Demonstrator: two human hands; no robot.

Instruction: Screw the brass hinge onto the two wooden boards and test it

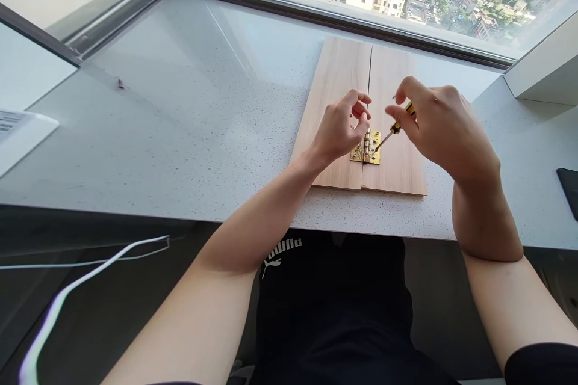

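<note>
The person sits at a pale speckled counter (180, 120) that runs beneath a window looking out on high-rise buildings. 2 wooden boards lie flat on it side by side, the left board (336, 72) and the right board (392, 72) touching along a narrow seam. A small brass hinge (371, 153) lies across that seam near the boards' front edge, with 1 leaf on each board. The left hand (341, 126) is curled narrow, thumb and forefinger drawn together at the upper end of the hinge's barrel and touching it; whether anything small sits between those fingertips cannot be told. The right hand (436, 123) is closed around a small screwdriver (392, 131) with a yellow and black handle. The tool slants down to the left, and its thin shaft ends on the hinge's right leaf. A tiny dark item (120, 83) lies alone on the counter, well apart to the left. A white slotted object (18, 132) juts in at the left edge, and a dark flat object (569, 189) lies at the right edge. Below the counter, a white cable (90, 271) trails across the dark space beside the person's black shirt (334, 301).
</note>
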